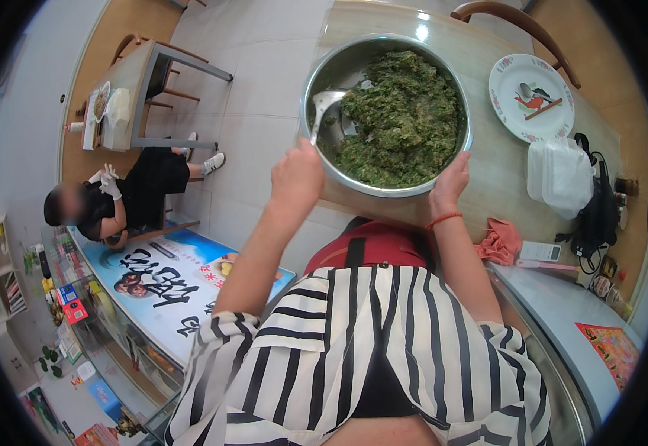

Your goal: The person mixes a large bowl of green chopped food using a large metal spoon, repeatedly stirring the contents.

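A large steel mixing bowl point(461, 97) rests on the table in front of me, holding a heap of chopped green filling point(405, 123). My left hand point(298, 175) is closed around the handle of a metal serving spoon point(329, 98) at the bowl's left rim. The spoon's head lies inside the bowl, at the left edge of the filling. On the bowl's near right side, my right hand point(450, 182) grips the rim, its fingers partly hidden beneath the bowl. An orange beaded bracelet point(443, 219) circles my right wrist.
Right of the bowl are a floral plate point(521, 123) with a spoon on it, white plastic containers point(558, 175), a pink cloth point(500, 239) and a black bag point(595, 212). A wooden chair point(521, 11) stands behind the table. A gloved person point(101, 197) sits at the left.
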The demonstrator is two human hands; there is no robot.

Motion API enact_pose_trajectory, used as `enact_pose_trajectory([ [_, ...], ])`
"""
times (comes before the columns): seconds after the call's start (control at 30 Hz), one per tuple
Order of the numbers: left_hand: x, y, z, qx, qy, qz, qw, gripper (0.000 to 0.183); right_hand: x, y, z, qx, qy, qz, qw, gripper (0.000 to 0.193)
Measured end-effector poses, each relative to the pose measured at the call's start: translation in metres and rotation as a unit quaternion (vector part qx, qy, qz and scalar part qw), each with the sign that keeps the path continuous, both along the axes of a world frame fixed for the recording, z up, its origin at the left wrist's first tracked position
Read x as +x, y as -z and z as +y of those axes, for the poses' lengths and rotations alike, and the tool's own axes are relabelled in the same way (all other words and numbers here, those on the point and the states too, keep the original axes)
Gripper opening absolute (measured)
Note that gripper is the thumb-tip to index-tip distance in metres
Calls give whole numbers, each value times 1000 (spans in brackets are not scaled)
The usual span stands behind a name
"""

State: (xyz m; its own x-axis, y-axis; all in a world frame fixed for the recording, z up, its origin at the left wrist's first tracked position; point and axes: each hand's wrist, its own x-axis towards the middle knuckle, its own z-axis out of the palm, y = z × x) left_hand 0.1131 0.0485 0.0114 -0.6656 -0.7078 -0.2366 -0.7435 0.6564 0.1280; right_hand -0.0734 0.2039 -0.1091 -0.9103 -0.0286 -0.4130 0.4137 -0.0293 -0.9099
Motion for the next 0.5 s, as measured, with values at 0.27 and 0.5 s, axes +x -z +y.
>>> enact_pose_trajectory([
  [0.27, 33, 12, 74, 153, -24, -2, 988, 11, -4, 24, 5, 11, -11, 41, 999, 55],
  [0.5, 15, 0, 24, 59, -30, 39, 997, 10, -1, -1, 2, 5, -8, 13, 1000, 56],
])
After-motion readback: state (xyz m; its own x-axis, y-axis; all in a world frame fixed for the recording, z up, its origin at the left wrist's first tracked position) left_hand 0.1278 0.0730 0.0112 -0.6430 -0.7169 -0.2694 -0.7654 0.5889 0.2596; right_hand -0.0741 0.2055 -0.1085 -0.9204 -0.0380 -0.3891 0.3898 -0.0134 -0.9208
